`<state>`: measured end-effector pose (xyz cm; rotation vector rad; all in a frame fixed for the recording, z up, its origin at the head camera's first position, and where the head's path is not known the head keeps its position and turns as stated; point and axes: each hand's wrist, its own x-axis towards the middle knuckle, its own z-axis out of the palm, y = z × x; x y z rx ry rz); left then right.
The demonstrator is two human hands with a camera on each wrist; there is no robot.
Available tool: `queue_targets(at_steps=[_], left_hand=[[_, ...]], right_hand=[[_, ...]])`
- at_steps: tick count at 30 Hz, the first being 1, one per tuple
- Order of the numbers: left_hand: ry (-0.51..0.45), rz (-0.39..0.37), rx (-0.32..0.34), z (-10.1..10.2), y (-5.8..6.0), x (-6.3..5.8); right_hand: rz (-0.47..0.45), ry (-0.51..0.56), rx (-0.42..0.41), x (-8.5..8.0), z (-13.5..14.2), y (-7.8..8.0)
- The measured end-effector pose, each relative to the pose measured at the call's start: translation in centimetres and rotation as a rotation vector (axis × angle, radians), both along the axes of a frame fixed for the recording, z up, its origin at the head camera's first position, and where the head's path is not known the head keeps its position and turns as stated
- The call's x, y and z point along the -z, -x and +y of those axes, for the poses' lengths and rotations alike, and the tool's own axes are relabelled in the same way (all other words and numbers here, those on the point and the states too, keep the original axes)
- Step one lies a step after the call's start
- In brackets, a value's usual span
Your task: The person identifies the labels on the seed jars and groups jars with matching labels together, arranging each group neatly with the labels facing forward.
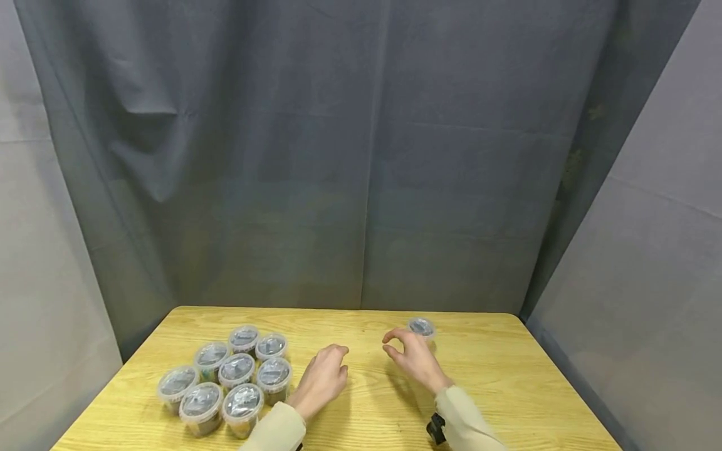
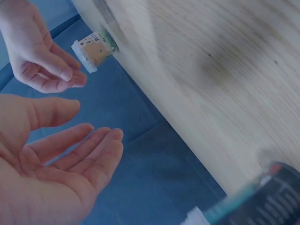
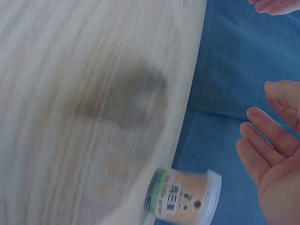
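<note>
Over the middle of the table, my left hand (image 1: pixel 324 379) is held in the air with nothing in it. Its fingers are loosely bent and apart from the thumb in the left wrist view. My right hand (image 1: pixel 416 360) hovers to the right, fingers relaxed, thumb and fingertips separated, also holding nothing. Just behind it stands a single lidded plastic tub (image 1: pixel 422 327), partly covered by the hand in the head view. The right wrist view shows this tub (image 3: pixel 183 197) with a printed label and a clear lid. Left of my left hand, several similar tubs (image 1: pixel 237 369) stand upright in a cluster.
The wooden table (image 1: pixel 361 326) has rounded far corners. A dark grey-blue curtain (image 1: pixel 361 156) hangs behind it, with pale panels (image 1: pixel 648 238) at both sides. The nearest clustered tub (image 1: pixel 274 376) stands close beside my left wrist.
</note>
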<state>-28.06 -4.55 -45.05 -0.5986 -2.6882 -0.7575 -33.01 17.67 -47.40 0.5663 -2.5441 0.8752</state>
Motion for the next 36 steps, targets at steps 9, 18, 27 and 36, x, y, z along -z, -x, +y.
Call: queue_targets(at_steps=[9,18,27,36], left_hand=[[-0.016,0.027,-0.032,-2.8,-0.5,-0.6],[-0.067,0.017,-0.054,-6.1,-0.9,-1.5],[-0.1,-0.099,-0.083,-8.6,-1.2,-2.4],[-0.044,-0.183,-0.118,-10.7,-0.9,-2.3]], right_hand=[[-0.008,-0.042,-0.137,0.3,-2.1,-0.6],[-0.074,-0.024,-0.244,0.4,-5.4,-1.1],[-0.16,-0.029,-0.303,0.4,-8.3,-2.0],[-0.208,0.008,-0.354,1.2,-10.3,-2.7]])
